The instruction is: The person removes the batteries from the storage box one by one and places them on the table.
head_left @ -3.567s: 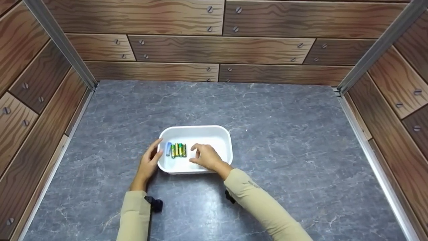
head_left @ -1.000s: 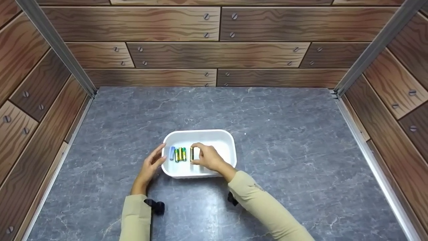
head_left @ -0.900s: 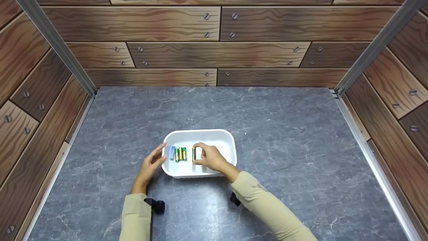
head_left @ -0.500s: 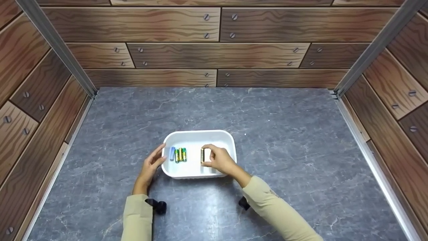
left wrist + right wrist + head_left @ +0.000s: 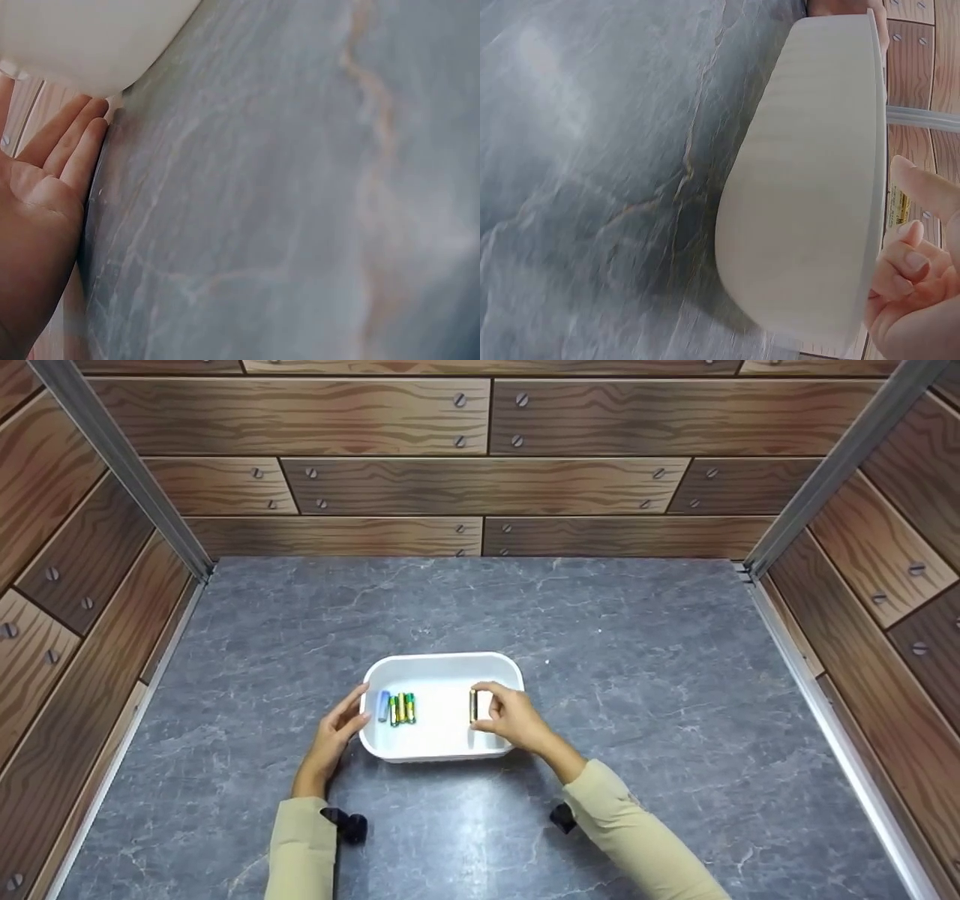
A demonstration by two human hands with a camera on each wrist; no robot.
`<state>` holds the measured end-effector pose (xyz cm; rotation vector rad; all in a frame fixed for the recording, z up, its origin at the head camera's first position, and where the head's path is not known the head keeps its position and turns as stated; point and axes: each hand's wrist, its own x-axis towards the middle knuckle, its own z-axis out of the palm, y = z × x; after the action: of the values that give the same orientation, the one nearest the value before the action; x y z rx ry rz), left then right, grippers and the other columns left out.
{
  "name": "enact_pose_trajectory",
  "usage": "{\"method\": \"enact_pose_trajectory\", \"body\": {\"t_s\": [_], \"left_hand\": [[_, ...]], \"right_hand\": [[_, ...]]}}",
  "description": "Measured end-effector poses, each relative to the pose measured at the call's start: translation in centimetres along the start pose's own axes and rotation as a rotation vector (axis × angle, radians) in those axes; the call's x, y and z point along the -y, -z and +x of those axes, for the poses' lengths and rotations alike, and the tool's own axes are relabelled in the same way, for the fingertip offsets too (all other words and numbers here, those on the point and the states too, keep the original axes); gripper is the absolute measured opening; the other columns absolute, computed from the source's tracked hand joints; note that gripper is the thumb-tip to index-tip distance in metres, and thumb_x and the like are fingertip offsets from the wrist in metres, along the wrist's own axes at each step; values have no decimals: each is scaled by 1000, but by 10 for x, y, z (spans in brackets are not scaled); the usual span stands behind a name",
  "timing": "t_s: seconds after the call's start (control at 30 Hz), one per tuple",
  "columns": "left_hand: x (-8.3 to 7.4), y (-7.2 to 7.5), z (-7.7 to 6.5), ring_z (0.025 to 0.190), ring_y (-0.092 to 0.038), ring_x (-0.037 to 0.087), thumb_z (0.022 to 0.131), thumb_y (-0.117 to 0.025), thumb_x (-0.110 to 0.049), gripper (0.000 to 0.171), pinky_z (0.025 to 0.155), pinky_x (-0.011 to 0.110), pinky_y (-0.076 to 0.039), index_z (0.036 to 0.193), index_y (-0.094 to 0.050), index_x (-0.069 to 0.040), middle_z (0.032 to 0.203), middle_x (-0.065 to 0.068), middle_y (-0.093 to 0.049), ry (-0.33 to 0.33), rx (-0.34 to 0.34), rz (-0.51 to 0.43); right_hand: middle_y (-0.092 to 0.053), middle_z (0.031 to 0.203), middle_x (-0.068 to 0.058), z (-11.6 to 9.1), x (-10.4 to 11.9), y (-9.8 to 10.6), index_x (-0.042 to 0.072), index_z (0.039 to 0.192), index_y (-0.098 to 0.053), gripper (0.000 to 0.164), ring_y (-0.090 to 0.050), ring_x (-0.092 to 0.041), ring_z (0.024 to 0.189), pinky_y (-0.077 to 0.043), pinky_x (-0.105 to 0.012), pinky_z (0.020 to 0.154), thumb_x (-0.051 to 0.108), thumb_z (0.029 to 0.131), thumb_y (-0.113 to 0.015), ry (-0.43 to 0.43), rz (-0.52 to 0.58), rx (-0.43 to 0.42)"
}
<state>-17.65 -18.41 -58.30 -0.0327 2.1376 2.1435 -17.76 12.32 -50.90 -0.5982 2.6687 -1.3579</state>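
A white plastic tray (image 5: 442, 746) stands on the grey marbled table. Against its left end rests my left hand (image 5: 330, 742), fingers fairly straight; in the left wrist view the fingers of that hand (image 5: 45, 195) lie beside the tray's wall (image 5: 82, 37). Between thumb and fingertips my right hand (image 5: 521, 724) pinches a black-and-gold battery (image 5: 473, 706) by its two ends, over the tray's right part. The right wrist view shows the battery (image 5: 900, 206) partly, behind the thumb. Several green-and-gold batteries (image 5: 402, 709) lie side by side in the tray's left part, next to a blue battery-shaped cylinder (image 5: 384, 706).
Wood-patterned panels (image 5: 480, 484) enclose the table at the back and both sides, with metal posts (image 5: 124, 472) at the back corners. Small white specks (image 5: 547, 661) lie on the table right of the tray. A black wrist camera (image 5: 351, 826) sits on the left sleeve.
My right hand first hovered with nothing in it, then took the rightmost battery from the row and carried it rightward across the tray. My left hand has stayed at the tray's left end.
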Motion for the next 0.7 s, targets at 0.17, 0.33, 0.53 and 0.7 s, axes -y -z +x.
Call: {"method": "enact_pose_trajectory", "body": {"t_s": [0.17, 0.33, 0.53, 0.7], "left_hand": [[0, 1, 0, 134, -47, 34, 94, -56, -4, 55, 94, 13, -45, 146, -39, -3, 148, 24, -44, 4, 3, -1], [0, 1, -1, 134, -46, 31, 94, -56, -5, 55, 94, 13, -45, 146, -39, -4, 148, 23, -44, 4, 5, 0], [-1, 0, -1, 133, -47, 26, 95, -56, -6, 55, 95, 12, -43, 147, -39, -4, 149, 22, -43, -4, 8, 16], [-1, 0, -2, 118, -55, 2, 95, -56, -7, 55, 94, 13, -44, 147, -39, -6, 149, 22, -44, 9, 6, 16]], "right_hand": [[-46, 61, 3, -5, -3, 7, -3, 121, -59, 54, -35, 1, 53, -32, -15, 52, 8, 73, -82, -11, 7, -3], [-48, 60, -1, -10, -3, 16, -3, 121, -59, 54, -36, 2, 53, -33, -15, 52, 7, 73, -81, -12, -8, -10], [-50, 61, -5, -15, -6, 30, -3, 119, -60, 53, -36, 3, 54, -33, -15, 53, 5, 71, -82, -8, -33, -55], [-44, 62, 4, -20, -12, 40, -5, 121, -59, 54, -36, 2, 55, -33, -15, 54, 4, 72, -80, -40, -4, -65]]}}
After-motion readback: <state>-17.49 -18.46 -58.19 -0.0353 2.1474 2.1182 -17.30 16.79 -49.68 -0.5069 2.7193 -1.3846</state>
